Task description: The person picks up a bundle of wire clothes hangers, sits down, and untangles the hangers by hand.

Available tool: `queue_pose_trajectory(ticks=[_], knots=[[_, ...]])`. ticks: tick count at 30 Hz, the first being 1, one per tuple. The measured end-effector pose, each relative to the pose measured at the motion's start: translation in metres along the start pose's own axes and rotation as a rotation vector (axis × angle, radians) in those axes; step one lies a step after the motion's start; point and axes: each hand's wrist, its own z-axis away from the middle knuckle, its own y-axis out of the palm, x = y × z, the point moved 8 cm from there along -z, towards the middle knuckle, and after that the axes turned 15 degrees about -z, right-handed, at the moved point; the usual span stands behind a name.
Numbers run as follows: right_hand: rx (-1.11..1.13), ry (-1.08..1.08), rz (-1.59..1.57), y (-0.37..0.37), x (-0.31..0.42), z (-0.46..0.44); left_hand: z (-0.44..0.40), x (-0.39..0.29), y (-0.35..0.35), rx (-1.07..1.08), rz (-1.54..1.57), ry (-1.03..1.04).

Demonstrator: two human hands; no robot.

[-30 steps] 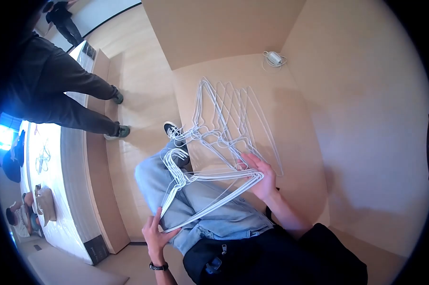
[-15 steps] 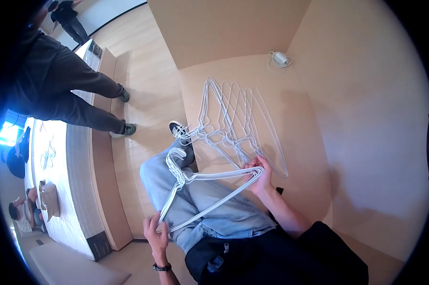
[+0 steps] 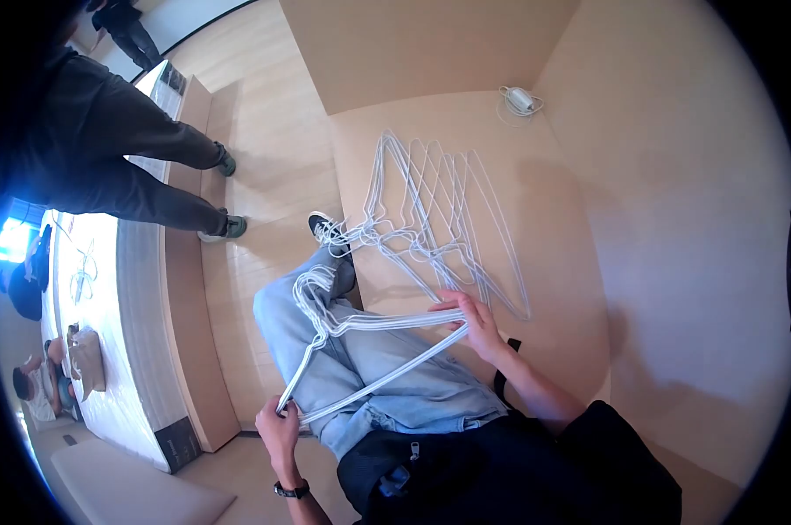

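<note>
A bundle of several white wire hangers (image 3: pixel 386 322) lies across my jeans, its hooks lined up near my knee. My left hand (image 3: pixel 278 430), with a dark wristband, is closed round one lower corner of the bundle. Around the opposite corner, my right hand (image 3: pixel 476 325) has its fingers wrapped. Beyond it, more white wire hangers (image 3: pixel 430 219) lie overlapping and spread out on the light wooden surface (image 3: pixel 562 289), their hooks towards my shoe.
A coiled white cable with a plug-like block (image 3: pixel 519 101) lies near the wooden wall. At left, a person in dark trousers (image 3: pixel 141 114) stands by a long plastic-covered table (image 3: pixel 133 385) with a bag (image 3: pixel 86 359). Other people are farther off.
My left hand has gone from fingers apart to closed on the bundle's corner. My right hand has closed round the other corner, and the bundle looks more tightly aligned. The view has shifted slightly.
</note>
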Motion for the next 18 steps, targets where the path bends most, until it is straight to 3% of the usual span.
queue_pose_trajectory(ticks=[3, 5, 7, 8, 10, 17, 18], knots=[[0.073, 0.036, 0.086, -0.001, -0.002, -0.001, -0.006, -0.024, -0.01, 0.019, -0.263, 0.041], [0.099, 0.062, 0.087, -0.011, 0.001, -0.004, -0.007, -0.032, -0.012, -0.011, -0.25, 0.042], [-0.094, -0.13, 0.503, -0.044, 0.028, -0.011, -0.007, -0.031, -0.013, -0.041, -0.235, 0.039], [-0.093, -0.13, 0.505, -0.052, 0.036, -0.015, -0.007, -0.03, -0.013, -0.048, -0.216, 0.038], [-0.295, -0.408, 1.083, -0.064, 0.075, -0.014, -0.008, -0.028, -0.011, -0.055, -0.192, 0.041], [-0.3, -0.419, 1.226, -0.084, 0.058, -0.037, -0.005, -0.024, -0.009, -0.088, -0.157, 0.033], [-0.299, -0.343, 1.24, -0.086, 0.054, -0.041, -0.005, -0.023, -0.009, -0.085, -0.156, 0.032]])
